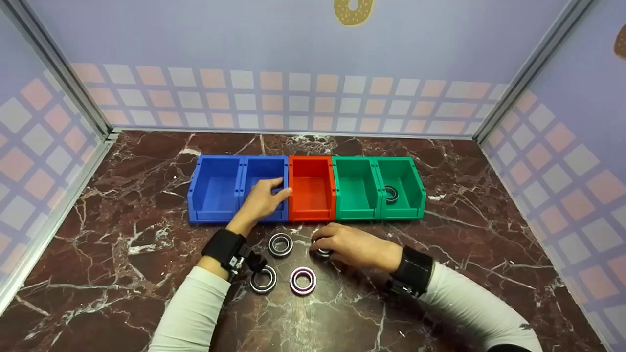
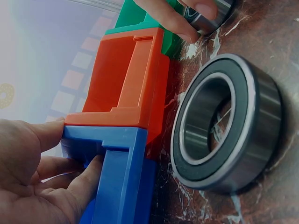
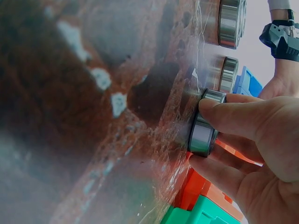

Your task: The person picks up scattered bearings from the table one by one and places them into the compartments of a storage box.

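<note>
Left fingers point(image 2: 86, 183) parted at edge of blue bin point(image 1: 264, 168) | right fingers point(image 3: 233, 116) pinch bearing point(image 3: 202, 136) — gap to red bin point(image 1: 311, 215)

Beyond both hands, five bins stand side by side on the table point(image 1: 455, 166), a wall point(image 1: 293, 44) behind them. The left hand point(image 1: 263, 199) has its fingers in the second bin point(image 1: 264, 168); left of it is the first bin point(image 1: 217, 190), right the middle bin point(image 1: 312, 195). The fourth bin point(image 1: 356, 188) lies ahead of the right hand point(image 1: 349, 244), the fifth bin point(image 1: 406, 186), with a small bearing point(image 1: 395, 194) inside, farther right. The right hand's fingers surround the gripped bearing point(image 3: 203, 133). Between the hands sits the centre bearing point(image 1: 271, 246); nearer the person, the left bearing point(image 1: 254, 280) and right bearing point(image 1: 293, 281).
</note>
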Available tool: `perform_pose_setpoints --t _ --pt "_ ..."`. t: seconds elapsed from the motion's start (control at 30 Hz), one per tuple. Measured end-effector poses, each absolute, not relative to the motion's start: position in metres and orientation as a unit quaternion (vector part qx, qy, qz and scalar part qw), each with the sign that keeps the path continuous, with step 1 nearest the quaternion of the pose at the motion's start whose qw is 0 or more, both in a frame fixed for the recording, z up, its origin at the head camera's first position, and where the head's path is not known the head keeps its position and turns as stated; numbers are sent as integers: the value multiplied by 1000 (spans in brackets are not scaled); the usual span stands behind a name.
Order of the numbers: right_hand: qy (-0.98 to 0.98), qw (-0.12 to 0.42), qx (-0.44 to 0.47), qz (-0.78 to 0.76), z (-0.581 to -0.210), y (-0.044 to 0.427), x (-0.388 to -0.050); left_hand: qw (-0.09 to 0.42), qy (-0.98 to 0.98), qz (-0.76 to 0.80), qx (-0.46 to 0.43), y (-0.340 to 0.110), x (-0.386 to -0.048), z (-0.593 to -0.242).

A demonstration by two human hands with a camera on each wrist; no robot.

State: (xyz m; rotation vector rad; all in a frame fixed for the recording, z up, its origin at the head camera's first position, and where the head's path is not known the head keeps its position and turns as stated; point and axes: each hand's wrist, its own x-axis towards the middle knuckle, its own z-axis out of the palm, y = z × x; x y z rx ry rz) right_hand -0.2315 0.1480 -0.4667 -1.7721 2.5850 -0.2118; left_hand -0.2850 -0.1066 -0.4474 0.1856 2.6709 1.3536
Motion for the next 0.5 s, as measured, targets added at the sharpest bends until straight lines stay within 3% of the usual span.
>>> perform_pose_setpoints --t 0.5 --pt "828 21 -554 -86 -458 151 -231 72 889 449 58 -106 -286 -449"
